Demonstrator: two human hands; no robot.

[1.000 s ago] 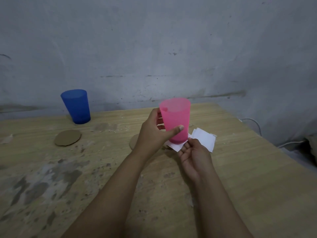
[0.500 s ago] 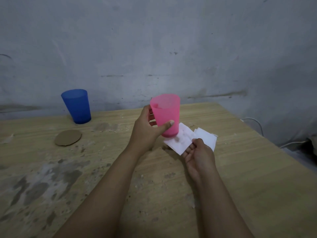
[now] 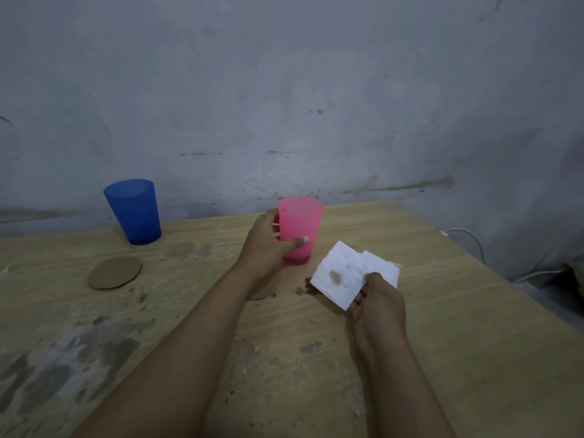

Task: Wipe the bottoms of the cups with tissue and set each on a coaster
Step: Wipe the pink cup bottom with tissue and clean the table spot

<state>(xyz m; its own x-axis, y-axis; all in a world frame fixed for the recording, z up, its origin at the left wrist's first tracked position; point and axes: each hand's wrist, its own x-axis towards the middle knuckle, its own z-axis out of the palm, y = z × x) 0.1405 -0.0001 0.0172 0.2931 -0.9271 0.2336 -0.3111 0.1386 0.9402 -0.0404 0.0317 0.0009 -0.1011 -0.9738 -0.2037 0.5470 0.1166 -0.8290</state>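
My left hand (image 3: 268, 245) grips the upright pink cup (image 3: 300, 229) around its side, low over the table. A brown coaster (image 3: 264, 287) lies under my left wrist, mostly hidden; whether the cup's base touches it I cannot tell. My right hand (image 3: 376, 298) pinches a white tissue (image 3: 339, 275) with brown stains, held to the right of the cup and apart from it. More white tissue (image 3: 384, 268) lies on the table behind it. A blue cup (image 3: 134, 211) stands at the back left, with a second brown coaster (image 3: 115, 272) in front of it.
The wooden table (image 3: 458, 343) is stained with grey patches at the front left. A grey wall rises right behind it. A white cable (image 3: 474, 241) runs past the table's right edge.
My left hand has carried the pink cup down and to the left, towards the coaster. The tissue has come away from the cup's bottom, and its stained face now shows.
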